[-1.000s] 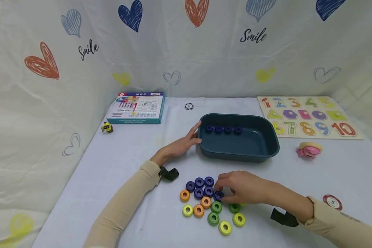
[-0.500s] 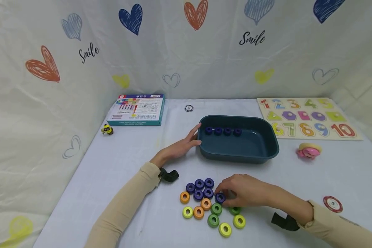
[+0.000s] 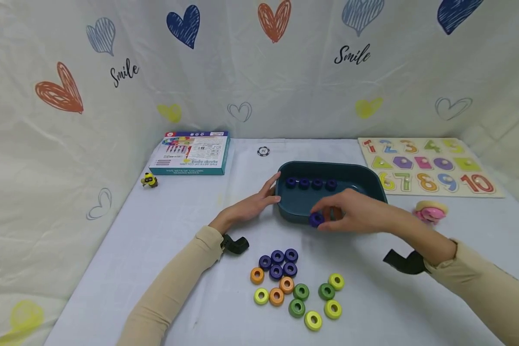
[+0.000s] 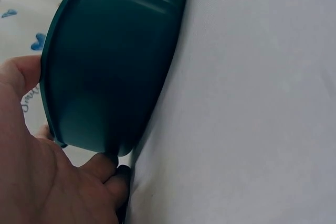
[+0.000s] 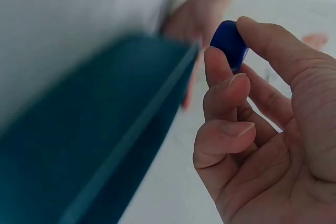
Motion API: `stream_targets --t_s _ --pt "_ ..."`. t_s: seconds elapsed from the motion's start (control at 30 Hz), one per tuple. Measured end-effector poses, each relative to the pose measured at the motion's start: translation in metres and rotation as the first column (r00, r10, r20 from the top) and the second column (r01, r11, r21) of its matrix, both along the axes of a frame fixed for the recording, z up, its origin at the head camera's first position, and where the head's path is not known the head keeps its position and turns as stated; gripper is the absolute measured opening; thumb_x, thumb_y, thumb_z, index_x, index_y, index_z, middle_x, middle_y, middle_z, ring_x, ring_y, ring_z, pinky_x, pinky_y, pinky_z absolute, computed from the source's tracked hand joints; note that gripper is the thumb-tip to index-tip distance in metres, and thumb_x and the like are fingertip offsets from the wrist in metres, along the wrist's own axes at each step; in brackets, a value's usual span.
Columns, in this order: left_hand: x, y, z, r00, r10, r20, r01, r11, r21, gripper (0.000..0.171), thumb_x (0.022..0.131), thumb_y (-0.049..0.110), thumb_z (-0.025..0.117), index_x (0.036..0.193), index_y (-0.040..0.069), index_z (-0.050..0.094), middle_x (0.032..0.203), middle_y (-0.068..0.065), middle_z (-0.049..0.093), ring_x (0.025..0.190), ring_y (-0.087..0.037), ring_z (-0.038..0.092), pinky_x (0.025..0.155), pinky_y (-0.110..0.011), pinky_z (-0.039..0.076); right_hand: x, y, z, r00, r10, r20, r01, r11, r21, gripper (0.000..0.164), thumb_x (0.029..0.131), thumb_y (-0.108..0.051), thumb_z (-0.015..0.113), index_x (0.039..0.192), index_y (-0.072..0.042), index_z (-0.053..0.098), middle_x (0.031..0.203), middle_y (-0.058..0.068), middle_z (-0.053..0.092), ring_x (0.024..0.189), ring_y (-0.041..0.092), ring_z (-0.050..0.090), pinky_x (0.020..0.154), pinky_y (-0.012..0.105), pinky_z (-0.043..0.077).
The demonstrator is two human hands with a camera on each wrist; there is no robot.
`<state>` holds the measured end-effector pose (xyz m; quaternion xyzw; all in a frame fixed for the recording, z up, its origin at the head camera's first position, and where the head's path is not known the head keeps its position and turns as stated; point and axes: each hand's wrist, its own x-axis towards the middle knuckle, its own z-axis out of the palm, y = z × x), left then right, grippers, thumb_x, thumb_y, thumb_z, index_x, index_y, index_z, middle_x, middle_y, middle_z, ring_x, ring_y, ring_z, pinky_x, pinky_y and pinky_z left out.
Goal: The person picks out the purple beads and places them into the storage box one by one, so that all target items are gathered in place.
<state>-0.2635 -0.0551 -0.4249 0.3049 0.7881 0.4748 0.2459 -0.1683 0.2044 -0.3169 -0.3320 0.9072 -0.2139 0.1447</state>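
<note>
My right hand (image 3: 350,211) pinches a dark blue ring-shaped bead (image 3: 316,219) between thumb and fingertips, over the near rim of the dark teal bin (image 3: 296,208). The right wrist view shows the same bead (image 5: 229,44) side-on, with the blurred bin wall to its left. Spread along the bin's left end, my left hand (image 3: 251,204) touches the rim. In the left wrist view its thumb (image 4: 29,69) meets the rim and other fingers lie low by the corner. A row of several blue beads (image 3: 317,184) lies inside the bin along the far side.
Loose blue beads (image 3: 278,257), orange beads (image 3: 277,296), green beads (image 3: 296,308) and yellow beads (image 3: 313,320) lie in front of the bin. A number board (image 3: 432,166), pink toy (image 3: 431,211), flat box (image 3: 190,154), bee figure (image 3: 149,180) and poker chip (image 3: 263,151) surround it.
My right hand has picked up a blue bead from the group's right edge and carried it up and forward to the bin's near rim. The left hand stays at the bin's end.
</note>
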Motion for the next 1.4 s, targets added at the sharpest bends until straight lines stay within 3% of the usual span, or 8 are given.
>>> stream_targets --t_s 0.13,0.3,0.5,0.7,0.93,1.23,1.4 --pt "0.0 -0.005 0.002 1.0 0.002 0.0 -0.002 1.0 0.001 0.061 0.091 0.054 0.036 0.135 0.055 -0.007 0.15 0.001 0.008 0.134 -0.012 0.011 0.105 -0.046 0.017 -0.042 0.002 0.004 0.998 -0.039 -0.05 0.039 0.999 0.008 0.037 0.082 -0.033 0.066 0.112 -0.013 0.061 0.076 -0.008 0.058 0.062 0.009 0.049 0.057 0.026 0.042" --pt "-0.001 -0.004 0.0 1.0 -0.003 0.008 0.003 1.0 -0.002 0.06 0.091 0.054 0.035 0.134 0.056 -0.007 0.15 0.001 0.008 0.135 -0.013 0.011 0.105 -0.047 0.016 -0.09 -0.002 -0.005 0.998 -0.054 0.015 0.053 0.998 0.027 0.038 0.082 -0.028 0.067 0.112 -0.005 0.06 0.075 -0.003 0.061 0.063 0.014 0.054 0.059 0.029 0.045" --pt "0.0 0.002 -0.001 1.0 -0.009 0.02 0.009 1.0 -0.01 0.058 0.092 0.054 0.034 0.133 0.058 -0.007 0.15 0.002 0.009 0.135 -0.013 0.012 0.105 -0.047 0.016 -0.119 -0.008 -0.018 0.995 -0.055 0.088 0.05 0.997 0.059 0.037 0.082 -0.022 0.067 0.11 -0.001 0.06 0.074 0.001 0.063 0.057 0.016 0.057 0.054 0.029 0.047" --pt "-0.001 0.001 -0.002 1.0 -0.011 0.021 0.011 1.0 -0.011 0.057 0.092 0.054 0.034 0.132 0.059 -0.007 0.15 0.003 0.01 0.134 -0.014 0.015 0.104 -0.049 0.016 -0.13 -0.025 -0.031 0.988 -0.015 0.155 -0.001 0.994 0.106 0.037 0.081 -0.022 0.067 0.111 -0.001 0.059 0.078 0.002 0.062 0.057 0.014 0.057 0.054 0.028 0.049" --pt "-0.001 -0.001 -0.001 0.999 -0.023 0.028 0.022 1.0 0.016 0.06 0.093 0.051 0.035 0.135 0.055 -0.008 0.15 0.002 0.008 0.134 -0.012 0.012 0.105 -0.047 0.014 -0.133 -0.044 -0.038 0.987 0.016 0.161 -0.041 0.987 0.153 0.034 0.082 -0.018 0.066 0.111 -0.001 0.059 0.078 0.004 0.06 0.058 0.015 0.059 0.054 0.026 0.049" --pt "0.0 0.0 -0.002 1.0 -0.013 0.024 0.013 1.0 -0.009 0.058 0.093 0.051 0.034 0.133 0.057 -0.008 0.15 0.001 0.009 0.134 -0.015 0.014 0.104 -0.047 0.015 -0.126 -0.04 -0.027 0.982 -0.033 0.188 0.008 0.991 0.132 0.033 0.084 -0.015 0.064 0.113 -0.001 0.058 0.086 0.005 0.062 0.063 0.016 0.06 0.057 0.028 0.05" --pt "-0.002 -0.001 -0.001 0.999 -0.015 0.029 0.015 1.0 -0.007 0.058 0.094 0.049 0.034 0.133 0.058 -0.008 0.15 0.001 0.009 0.134 -0.016 0.013 0.104 -0.048 0.016 -0.11 -0.034 -0.015 0.995 -0.009 0.097 0.002 0.997 0.077 0.033 0.084 -0.02 0.063 0.112 -0.002 0.06 0.081 0.001 0.063 0.059 0.014 0.057 0.056 0.027 0.049"
